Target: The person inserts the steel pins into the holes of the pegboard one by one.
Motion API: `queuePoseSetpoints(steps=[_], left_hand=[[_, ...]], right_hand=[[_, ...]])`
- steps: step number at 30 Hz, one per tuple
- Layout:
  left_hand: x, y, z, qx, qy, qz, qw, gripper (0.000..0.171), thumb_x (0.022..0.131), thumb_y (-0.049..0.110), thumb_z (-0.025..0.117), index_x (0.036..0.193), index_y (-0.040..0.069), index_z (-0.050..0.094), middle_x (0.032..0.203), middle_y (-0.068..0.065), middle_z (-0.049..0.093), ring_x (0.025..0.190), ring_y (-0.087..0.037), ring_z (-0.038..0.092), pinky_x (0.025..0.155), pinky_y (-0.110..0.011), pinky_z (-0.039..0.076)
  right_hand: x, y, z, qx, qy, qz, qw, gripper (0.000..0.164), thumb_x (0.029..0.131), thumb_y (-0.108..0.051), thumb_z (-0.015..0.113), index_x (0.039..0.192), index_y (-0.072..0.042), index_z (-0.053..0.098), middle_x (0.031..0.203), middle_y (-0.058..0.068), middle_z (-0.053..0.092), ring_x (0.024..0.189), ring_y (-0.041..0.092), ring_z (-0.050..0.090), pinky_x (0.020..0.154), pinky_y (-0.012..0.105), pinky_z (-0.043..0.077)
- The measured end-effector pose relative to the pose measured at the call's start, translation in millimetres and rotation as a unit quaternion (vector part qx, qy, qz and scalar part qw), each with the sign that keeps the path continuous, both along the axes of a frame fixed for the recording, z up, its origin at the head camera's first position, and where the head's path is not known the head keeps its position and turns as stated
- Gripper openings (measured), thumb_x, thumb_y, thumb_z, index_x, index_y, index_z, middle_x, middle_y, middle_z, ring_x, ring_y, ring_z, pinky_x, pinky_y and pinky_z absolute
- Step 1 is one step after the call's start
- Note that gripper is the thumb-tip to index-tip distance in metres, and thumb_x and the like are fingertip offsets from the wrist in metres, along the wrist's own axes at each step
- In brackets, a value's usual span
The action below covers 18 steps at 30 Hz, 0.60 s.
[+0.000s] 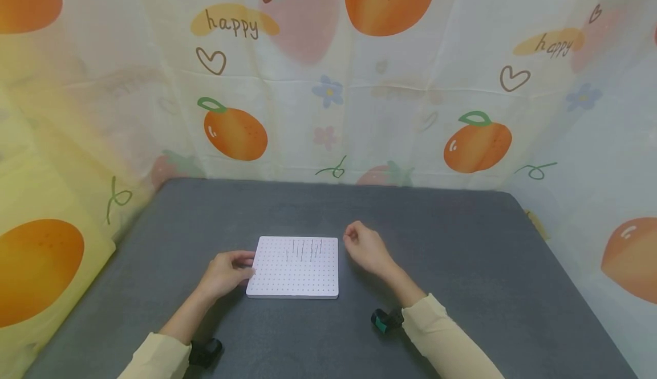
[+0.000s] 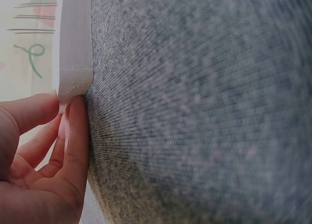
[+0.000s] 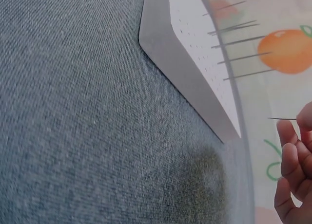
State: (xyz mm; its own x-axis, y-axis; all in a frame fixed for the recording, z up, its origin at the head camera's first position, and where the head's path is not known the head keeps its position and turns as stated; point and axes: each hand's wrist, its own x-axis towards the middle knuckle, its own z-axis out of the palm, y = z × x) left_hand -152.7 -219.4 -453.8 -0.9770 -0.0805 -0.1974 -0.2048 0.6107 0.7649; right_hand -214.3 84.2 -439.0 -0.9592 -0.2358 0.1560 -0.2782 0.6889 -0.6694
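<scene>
A white perforated board (image 1: 290,282) lies on the dark table, with rows of small holes across its top. Several thin metal needles (image 1: 303,249) stand upright in its far half. My left hand (image 1: 226,273) grips the board's left edge; the left wrist view shows the thumb on the upper side and a fingertip at the lower rim by the tabletop. To the right of the board, my right hand (image 1: 366,248) is raised above the table. Between its thumb and index finger it pinches a single needle (image 3: 279,118), whose tip points out past the fingers toward the board.
The grey table (image 1: 487,265) reaches back to a cloth curtain (image 1: 390,100) printed with oranges, hearts and flowers. Each wrist bears a small black camera, one by the left sleeve (image 1: 161,356) and one by the right sleeve (image 1: 446,333).
</scene>
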Motion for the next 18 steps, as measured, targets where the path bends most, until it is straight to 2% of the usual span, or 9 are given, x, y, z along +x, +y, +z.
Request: queuePoseSetpoints(steps=[18], left_hand=[[-1.8,-0.8,-2.1,-0.005,-0.004,0.005,1.0000,0.040,0.082,0.011,0.065,0.121,0.004,0.058,0.107,-0.012,0.062,0.080,-0.017,0.060,0.068,-0.030,0.054]], right_hand=[[9.8,-9.8,-7.7,-0.018,0.030,0.047,0.998,0.005,0.083,-0.014,0.060,0.086,-0.017,0.057,0.075,-0.007,0.057,0.069,0.007,0.052,0.062,0.022,0.044]])
